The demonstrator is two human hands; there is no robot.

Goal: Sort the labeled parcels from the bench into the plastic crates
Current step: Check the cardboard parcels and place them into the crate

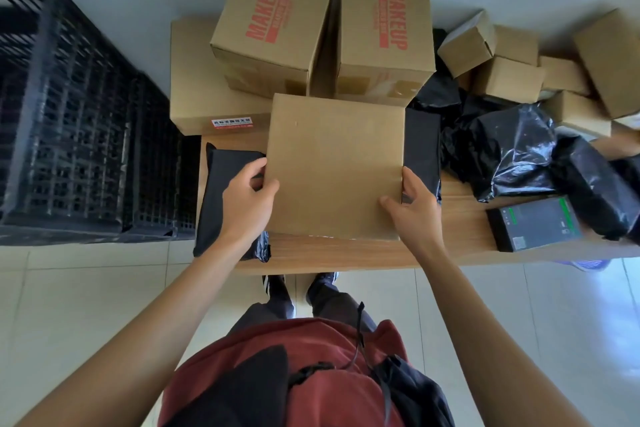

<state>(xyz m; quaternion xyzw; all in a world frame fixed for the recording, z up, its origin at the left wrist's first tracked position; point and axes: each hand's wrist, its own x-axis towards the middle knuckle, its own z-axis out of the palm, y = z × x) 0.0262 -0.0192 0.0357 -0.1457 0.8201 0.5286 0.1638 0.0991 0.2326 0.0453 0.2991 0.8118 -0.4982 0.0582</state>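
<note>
The person is gripping a plain cardboard box (334, 166) at the front of the wooden surface (464, 218). The left hand (247, 201) is curling around its left edge, thumb on top; the right hand (412, 208) is clasping its right edge. 2 boxes printed MAKEUP (273, 21) are sitting behind it. Black plastic crates (69, 121) are standing on the floor just left of the surface.

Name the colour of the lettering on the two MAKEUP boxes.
Red, on the MAKEUP boxes; head view.
</note>
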